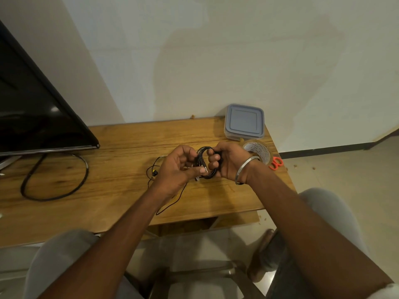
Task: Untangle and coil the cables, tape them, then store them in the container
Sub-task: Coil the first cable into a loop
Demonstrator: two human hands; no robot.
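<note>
Hands meet just above the wooden table (121,143). The right hand (224,160) grips the black cable coil (203,155), fingers curled through its loops; the left hand (179,167) pinches the plug end against the coil with its thumb. To do this step well, the loops likely need even size and a firmly pinned free end until tape binds them. Both forearms reach forward, the left palm turned up, the wrists angled inward (a metal bangle (246,169) circles the right wrist). A thin loose cable (172,201) trails on the table under the left wrist. The tape roll (262,153) and orange scissors (276,164) lie just beyond the right hand; the lidded container (245,121) stands farther back.
</note>
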